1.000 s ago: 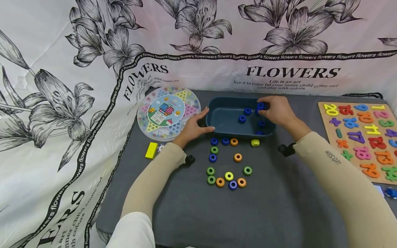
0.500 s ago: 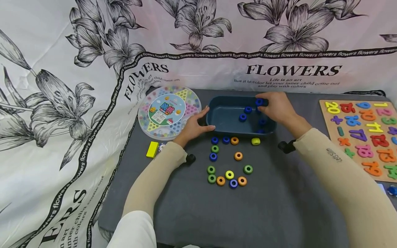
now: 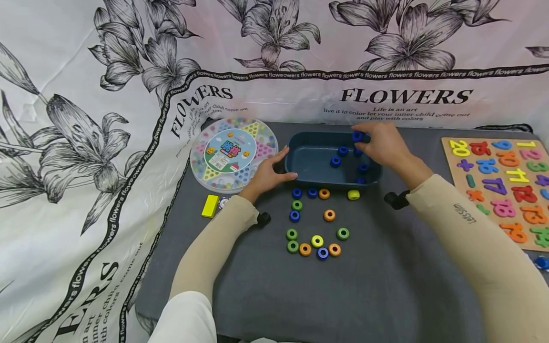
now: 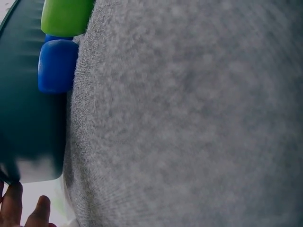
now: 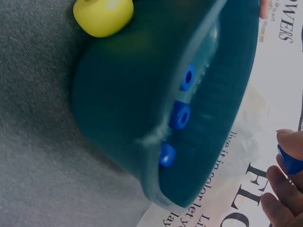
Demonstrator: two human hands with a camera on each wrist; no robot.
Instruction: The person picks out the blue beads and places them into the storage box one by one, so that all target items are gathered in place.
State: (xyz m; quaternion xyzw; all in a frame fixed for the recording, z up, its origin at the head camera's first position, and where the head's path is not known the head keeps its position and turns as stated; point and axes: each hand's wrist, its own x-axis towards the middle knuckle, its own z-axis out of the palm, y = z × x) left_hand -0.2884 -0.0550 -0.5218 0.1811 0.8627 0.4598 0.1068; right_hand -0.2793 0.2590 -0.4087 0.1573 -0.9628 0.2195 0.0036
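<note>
A dark teal tray (image 3: pixel 315 182) lies near the back of the table, with several blue beads (image 3: pixel 335 161) in its right half. My right hand (image 3: pixel 383 145) is over the tray's back right corner and pinches a blue bead (image 3: pixel 358 136) between thumb and fingers. In the right wrist view this blue bead (image 5: pixel 289 161) shows beyond the tray's wall. At the tray's left end rests my left hand (image 3: pixel 269 177), thumb and fingers spread and fairly straight against it. A few left fingertips (image 4: pixel 41 208) show beside the tray in the left wrist view.
In front of the tray are loose blue, green, orange and yellow beads (image 3: pixel 317 241). A round game board (image 3: pixel 230 151) lies left of it, with a yellow block (image 3: pixel 210 206) nearer me. At the right lies a wooden number board (image 3: pixel 493 190). A printed cloth (image 3: pixel 291 109) hangs behind.
My right hand has shifted slightly back, carrying the pinched blue bead up from near the other beads to above the tray's back rim. The left hand keeps its place on the tray.
</note>
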